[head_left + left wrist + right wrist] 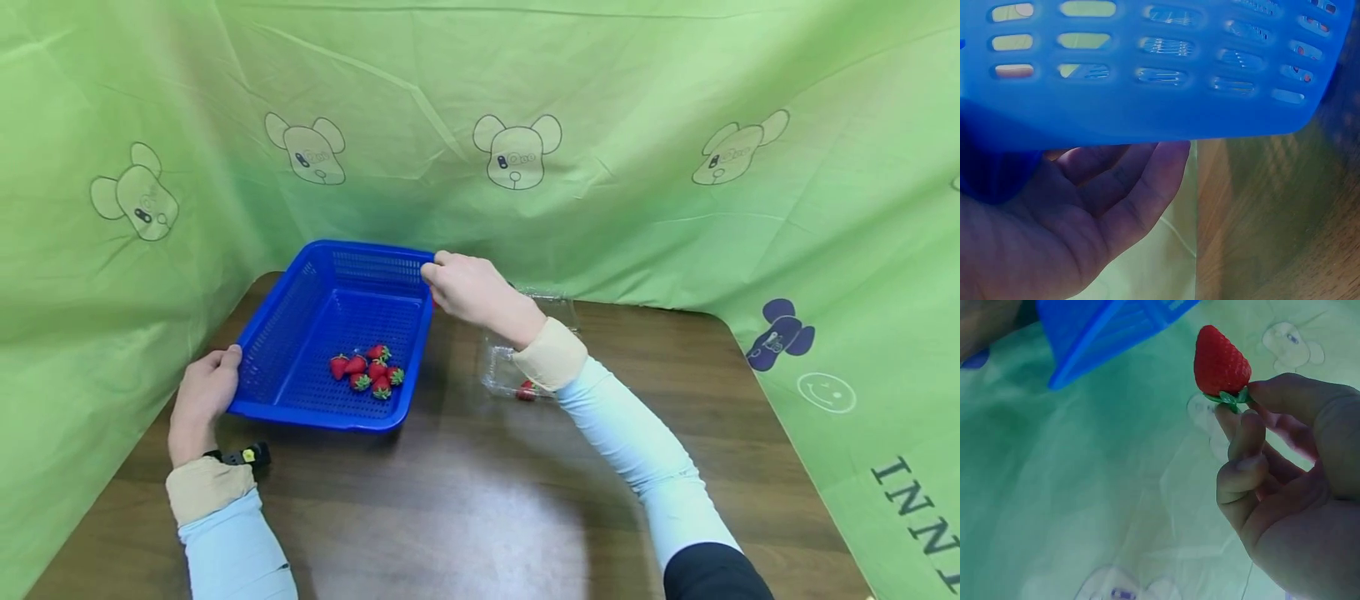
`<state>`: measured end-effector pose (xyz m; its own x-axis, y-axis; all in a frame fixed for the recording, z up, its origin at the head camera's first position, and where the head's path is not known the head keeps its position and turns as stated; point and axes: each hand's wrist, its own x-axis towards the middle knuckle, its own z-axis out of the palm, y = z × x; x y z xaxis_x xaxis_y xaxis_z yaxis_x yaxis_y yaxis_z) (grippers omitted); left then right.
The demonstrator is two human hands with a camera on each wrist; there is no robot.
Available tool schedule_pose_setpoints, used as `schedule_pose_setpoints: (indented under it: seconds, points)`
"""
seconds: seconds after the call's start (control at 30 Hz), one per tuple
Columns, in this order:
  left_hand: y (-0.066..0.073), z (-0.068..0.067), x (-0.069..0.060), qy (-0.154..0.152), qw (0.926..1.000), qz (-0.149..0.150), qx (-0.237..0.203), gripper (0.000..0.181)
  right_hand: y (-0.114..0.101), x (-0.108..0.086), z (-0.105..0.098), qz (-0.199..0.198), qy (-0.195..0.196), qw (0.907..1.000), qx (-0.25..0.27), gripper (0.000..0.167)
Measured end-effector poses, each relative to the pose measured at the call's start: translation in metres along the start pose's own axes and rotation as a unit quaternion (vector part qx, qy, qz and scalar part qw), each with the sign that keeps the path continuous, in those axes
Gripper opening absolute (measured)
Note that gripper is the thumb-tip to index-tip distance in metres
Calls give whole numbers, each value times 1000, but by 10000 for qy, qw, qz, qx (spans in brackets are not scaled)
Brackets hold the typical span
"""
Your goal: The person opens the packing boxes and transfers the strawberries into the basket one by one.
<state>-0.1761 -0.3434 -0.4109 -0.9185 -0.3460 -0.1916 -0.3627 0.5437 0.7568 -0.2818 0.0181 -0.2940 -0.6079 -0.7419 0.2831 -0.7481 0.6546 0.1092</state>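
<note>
My left hand holds a blue plastic basket at its left rim, thumb over the edge. In the left wrist view, the fingers reach beneath the slotted wall. Several red strawberries with green leaves lie inside, towards the near right corner. Beside the basket's far right rim is my right hand. It pinches one strawberry by the green leaves between thumb and fingers, as the right wrist view shows; the hand mostly covers this fruit in the head view.
To the right, partly behind the right forearm, clear plastic boxes stand on the wooden table. One strawberry shows at the near box. Green cloth with printed bear faces hangs around the table. A black strap device is at the left wrist.
</note>
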Motion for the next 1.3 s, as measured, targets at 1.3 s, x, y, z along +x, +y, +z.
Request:
schedule_pose_setpoints:
  seconds: [1.3]
  points:
    - [0,-1,2,-40,10000,-43,-40,71,-45,69,121,123,-1279,9908,421,16]
